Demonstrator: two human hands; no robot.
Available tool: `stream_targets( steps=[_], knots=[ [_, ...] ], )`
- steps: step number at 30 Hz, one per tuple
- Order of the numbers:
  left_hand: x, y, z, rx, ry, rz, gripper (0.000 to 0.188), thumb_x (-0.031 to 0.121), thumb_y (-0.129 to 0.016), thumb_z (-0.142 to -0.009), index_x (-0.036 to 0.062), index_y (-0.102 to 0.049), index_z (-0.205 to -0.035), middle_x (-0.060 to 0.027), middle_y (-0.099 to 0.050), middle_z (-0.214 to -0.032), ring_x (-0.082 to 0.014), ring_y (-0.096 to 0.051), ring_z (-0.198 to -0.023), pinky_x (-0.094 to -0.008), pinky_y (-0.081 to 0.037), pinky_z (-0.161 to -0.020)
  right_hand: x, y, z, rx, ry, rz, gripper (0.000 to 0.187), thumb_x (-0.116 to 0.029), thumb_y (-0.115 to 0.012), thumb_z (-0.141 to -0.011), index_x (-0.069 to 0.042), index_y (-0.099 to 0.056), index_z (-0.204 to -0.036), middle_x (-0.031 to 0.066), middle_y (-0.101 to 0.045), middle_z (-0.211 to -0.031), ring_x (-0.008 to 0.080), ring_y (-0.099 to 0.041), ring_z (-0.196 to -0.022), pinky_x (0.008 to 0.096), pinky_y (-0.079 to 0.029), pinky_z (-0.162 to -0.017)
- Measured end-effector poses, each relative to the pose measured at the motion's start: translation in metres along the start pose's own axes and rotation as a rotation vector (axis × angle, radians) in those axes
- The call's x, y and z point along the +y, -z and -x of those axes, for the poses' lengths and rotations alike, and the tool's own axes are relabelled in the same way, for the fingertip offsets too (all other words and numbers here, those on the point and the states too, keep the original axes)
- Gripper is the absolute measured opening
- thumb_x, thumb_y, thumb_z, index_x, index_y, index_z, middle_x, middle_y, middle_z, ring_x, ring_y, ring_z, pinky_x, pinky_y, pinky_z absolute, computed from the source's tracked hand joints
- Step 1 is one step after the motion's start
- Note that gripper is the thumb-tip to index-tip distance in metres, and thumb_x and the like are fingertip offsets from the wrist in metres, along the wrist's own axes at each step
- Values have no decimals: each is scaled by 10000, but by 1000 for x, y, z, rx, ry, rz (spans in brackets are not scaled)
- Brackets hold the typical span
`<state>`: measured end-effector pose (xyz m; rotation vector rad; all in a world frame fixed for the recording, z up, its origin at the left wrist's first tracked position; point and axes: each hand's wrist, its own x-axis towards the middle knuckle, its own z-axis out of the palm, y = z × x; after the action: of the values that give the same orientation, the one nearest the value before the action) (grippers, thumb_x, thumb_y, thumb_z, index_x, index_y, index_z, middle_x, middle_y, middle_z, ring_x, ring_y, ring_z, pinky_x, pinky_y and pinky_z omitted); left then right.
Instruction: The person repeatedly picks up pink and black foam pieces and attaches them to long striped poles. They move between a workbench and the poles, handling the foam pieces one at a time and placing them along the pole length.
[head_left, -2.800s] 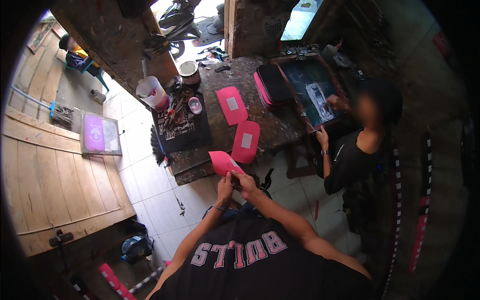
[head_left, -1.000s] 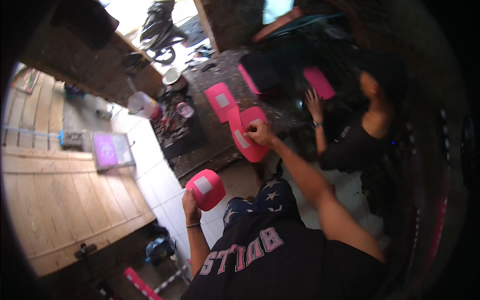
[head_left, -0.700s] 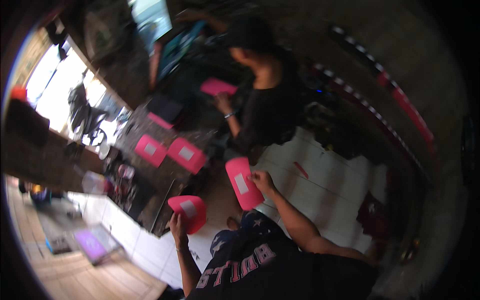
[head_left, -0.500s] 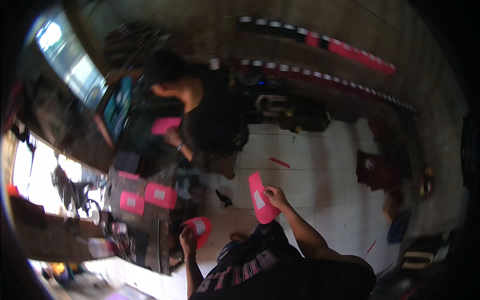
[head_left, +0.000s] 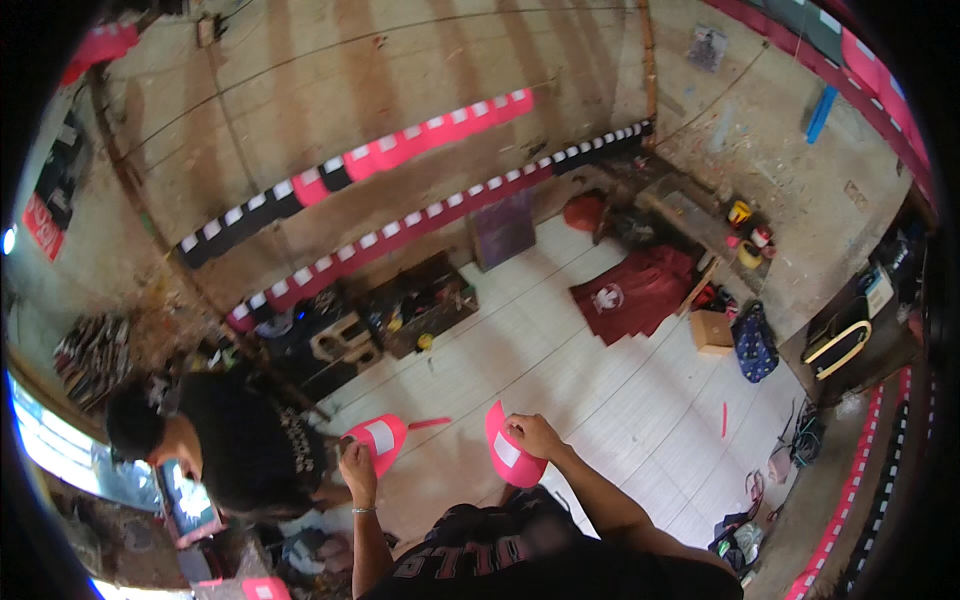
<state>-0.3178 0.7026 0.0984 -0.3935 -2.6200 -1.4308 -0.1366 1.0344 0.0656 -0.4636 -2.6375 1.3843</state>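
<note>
My left hand (head_left: 358, 472) is closed on the edge of a curved pink piece (head_left: 396, 430) that looks like fabric, with a white rectangular patch on it. My right hand (head_left: 535, 437) pinches a second curved pink piece (head_left: 512, 478), also with a white patch. Both pieces hang in front of my body above the tiled floor, apart from each other. The fingertips of both hands are partly hidden.
A co-worker in a dark shirt (head_left: 235, 445) is at the left by a lit screen (head_left: 190, 500). Rows of pink, maroon and black pieces (head_left: 440, 130) hang along the wall. A wooden box (head_left: 425, 300), maroon cloths (head_left: 640, 295) and a cardboard box (head_left: 711, 332) lie ahead.
My view has swung right, away from the bench with pink pieces, toward the wall and hanging rows. Both hands keep their pink pieces; the left one has risen in the view.
</note>
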Motion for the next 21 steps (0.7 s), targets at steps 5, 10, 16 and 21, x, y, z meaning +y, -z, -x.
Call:
stream_targets(
  steps=[5, 10, 16, 21],
  knots=[
    [101, -128, -73, 12, -184, 21, 136, 91, -579, -825, -39, -611, -798, -181, -574, -668, -205, -583, -577, -348, -453, -566, 62, 121, -31, 61, -159, -12, 237, -149, -585, -845, -45, -633, -1052, 187, -682, -951, 338, -664, -919, 405, -525, -808],
    [172, -235, -138, -122, -276, 259, 265, 46, -576, -854, -16, -552, -1110, -167, -669, -773, -218, -671, -719, -321, -528, -705, 140, 175, -35, 147, -266, 55, 328, -166, -669, -754, -37, -635, -1054, 170, -674, -1027, 314, -665, -951, 382, -544, -813],
    [205, -359, -229, -137, -300, 122, 346, 64, -584, -861, 19, -528, -1199, -138, -707, -893, -207, -703, -851, -304, -536, -748, 221, 224, -106, 26, -312, 364, 192, -200, -598, -796, -93, -720, -899, 138, -693, -895, 322, -668, -857, 417, -529, -750],
    [239, -443, -312, -223, -133, 225, 217, 61, -625, -848, 1, -623, -1056, -140, -711, -910, -223, -707, -847, -298, -541, -739, 280, 287, -210, 70, -639, 511, 214, -256, -655, -762, -113, -744, -892, 161, -695, -906, 351, -668, -868, 426, -533, -781]
  ],
)
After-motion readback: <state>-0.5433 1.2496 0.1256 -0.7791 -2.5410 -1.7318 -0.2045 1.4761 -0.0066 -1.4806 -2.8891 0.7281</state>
